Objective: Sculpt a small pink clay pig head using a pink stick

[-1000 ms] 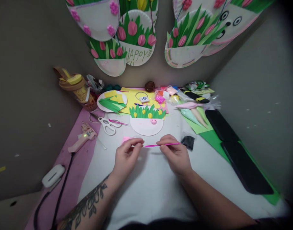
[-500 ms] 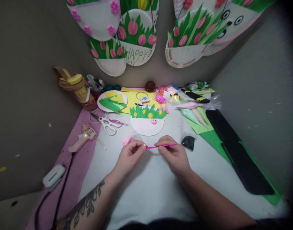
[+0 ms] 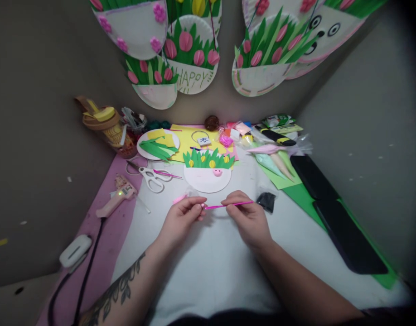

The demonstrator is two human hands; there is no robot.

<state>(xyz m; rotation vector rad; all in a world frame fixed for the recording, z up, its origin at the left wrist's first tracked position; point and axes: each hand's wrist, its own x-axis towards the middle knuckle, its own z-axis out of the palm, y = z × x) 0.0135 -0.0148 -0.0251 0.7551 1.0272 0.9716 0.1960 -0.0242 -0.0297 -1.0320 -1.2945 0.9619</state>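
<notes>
The right hand (image 3: pixel 249 221) has its grip pinched narrow around a thin pink stick (image 3: pixel 215 207), held near level above the white table (image 3: pixel 208 267), just in front of the paper-plate piece (image 3: pixel 207 181). The stick's tip points to the fingertips of the left hand (image 3: pixel 181 222), whose grip looks closed on a tiny pink dab (image 3: pixel 203 205) (too small to make out its shape). Whether tip and dab touch, I cannot tell.

The main risk, as I judge it, is at that meeting point: a push too hard with the stick could squash the dab or knock it loose, and a tight pinch could flatten it if it is soft. A slip by the right hand could send the tip into the left fingertips. Dropped forward, the dab could land by the pink packet (image 3: pixel 179 198). The glue gun (image 3: pixel 117 198), its green light lit, lies well apart to the left; a careless reach could meet a hot nozzle.
</notes>
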